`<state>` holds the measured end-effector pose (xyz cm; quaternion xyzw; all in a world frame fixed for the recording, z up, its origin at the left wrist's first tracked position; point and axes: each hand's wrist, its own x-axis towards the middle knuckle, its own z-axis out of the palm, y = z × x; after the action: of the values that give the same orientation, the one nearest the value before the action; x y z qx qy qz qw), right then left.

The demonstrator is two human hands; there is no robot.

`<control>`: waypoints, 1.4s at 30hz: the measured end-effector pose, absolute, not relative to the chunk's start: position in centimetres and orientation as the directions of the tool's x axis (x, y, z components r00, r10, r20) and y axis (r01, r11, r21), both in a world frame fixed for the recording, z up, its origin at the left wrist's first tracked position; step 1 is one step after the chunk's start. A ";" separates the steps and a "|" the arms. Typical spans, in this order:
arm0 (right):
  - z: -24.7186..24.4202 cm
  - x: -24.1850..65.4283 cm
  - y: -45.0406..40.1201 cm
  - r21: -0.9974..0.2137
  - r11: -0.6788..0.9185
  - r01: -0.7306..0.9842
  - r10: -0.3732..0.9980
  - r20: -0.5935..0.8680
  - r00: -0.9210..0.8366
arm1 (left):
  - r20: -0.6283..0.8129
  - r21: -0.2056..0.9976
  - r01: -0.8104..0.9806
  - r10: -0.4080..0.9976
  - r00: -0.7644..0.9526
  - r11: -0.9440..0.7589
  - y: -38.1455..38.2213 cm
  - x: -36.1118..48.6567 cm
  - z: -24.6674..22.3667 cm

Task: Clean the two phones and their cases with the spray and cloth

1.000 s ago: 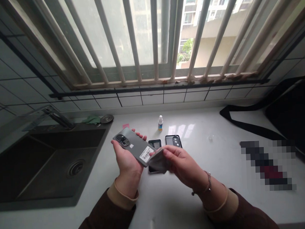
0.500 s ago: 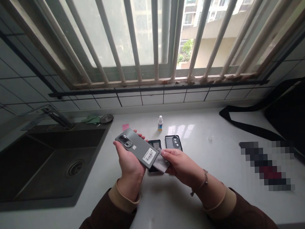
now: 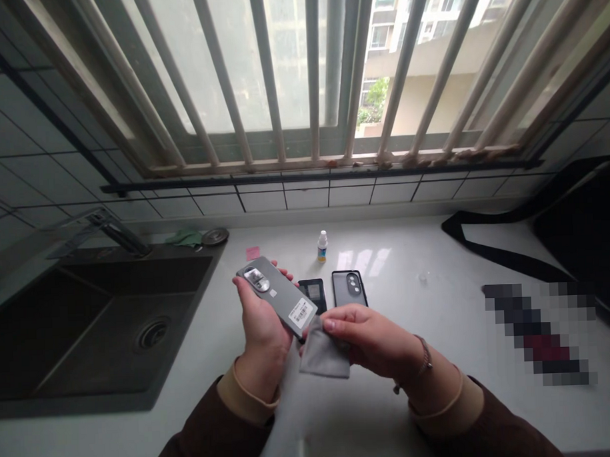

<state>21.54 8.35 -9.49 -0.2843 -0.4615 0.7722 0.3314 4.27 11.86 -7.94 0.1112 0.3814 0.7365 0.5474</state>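
Note:
My left hand (image 3: 263, 323) grips a grey smartphone (image 3: 280, 293) by its long sides, tilted, with its back facing up. The phone's camera bump is at the upper left and a white barcode label at the lower end. Between the thumb and fingers of my right hand (image 3: 373, 336) hangs a small grey cloth (image 3: 327, 354), close to the phone's lower end. On the counter behind lies a dark flat rectangular device (image 3: 316, 293), partly hidden by the phone. Beside it is a dark phone case (image 3: 344, 294) with a camera cutout, its lower end hidden by my right hand.
A small white-capped bottle (image 3: 322, 246) stands toward the back, with a pink paper slip (image 3: 253, 253) left of it. The dark sink (image 3: 154, 374) with its tap (image 3: 118, 235) is at left. A black strap (image 3: 496, 248) and a blurred-out item (image 3: 539, 333) lie at right.
My right hand has drawn the cloth downward, away from the phone's lower end, and more of it shows, hanging unfolded. The phone remains in my left hand, slightly shifted.

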 end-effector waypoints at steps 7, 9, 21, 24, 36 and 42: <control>-9.7 22.9 10.3 -0.991 0.091 -0.098 0.993 0.082 0.085 | -0.425 0.591 -0.633 0.860 0.282 0.500 10.6 4.8 -7.7; -9.7 23.2 10.1 -0.968 0.199 0.149 0.967 0.219 0.128 | -0.461 0.559 -0.536 0.775 0.432 0.632 10.0 5.1 -7.9; -9.9 22.1 9.3 -0.651 0.695 0.304 0.715 0.581 -0.389 | -0.432 0.445 -0.614 0.756 0.492 0.652 9.6 5.9 -8.7; -9.8 22.0 9.0 -0.599 0.752 0.276 0.649 0.597 -0.472 | -0.462 0.429 -0.637 0.762 0.454 0.640 9.8 5.8 -8.2; -8.6 22.2 8.0 -0.928 0.367 -0.061 0.691 0.316 -0.650 | -0.492 0.638 -0.627 0.863 0.115 0.447 11.4 4.1 -7.5; -9.7 23.0 10.7 -0.959 -0.089 -0.268 0.955 -0.006 -0.295 | -0.483 0.634 -0.650 0.871 0.090 0.419 11.7 3.8 -7.3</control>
<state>23.04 10.67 -9.71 -0.3574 -0.4807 0.6454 0.4739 3.83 11.74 -7.31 0.1298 0.4257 0.5231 0.7268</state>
